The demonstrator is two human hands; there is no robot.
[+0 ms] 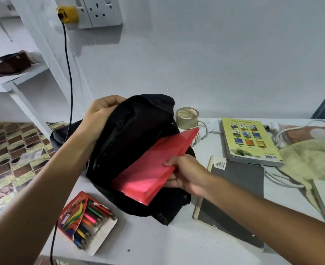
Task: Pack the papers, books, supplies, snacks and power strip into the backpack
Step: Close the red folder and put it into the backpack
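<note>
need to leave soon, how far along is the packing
Early. Nothing shows as packed; the backpack's inside is too dark to tell. In hand: the left hand grips the bag's rim while the right hand slides the red folder in, part of it still sticking out. Left on the table: pencil box, tape, yellow book, grey book, and white cable.

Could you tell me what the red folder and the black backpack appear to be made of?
The red folder, held in the right hand, looks like thin translucent plastic: it is glossy and light glows pink through it. The backpack, gripped by the left hand, looks like soft matte woven fabric, probably synthetic: it slumps and creases.
</note>
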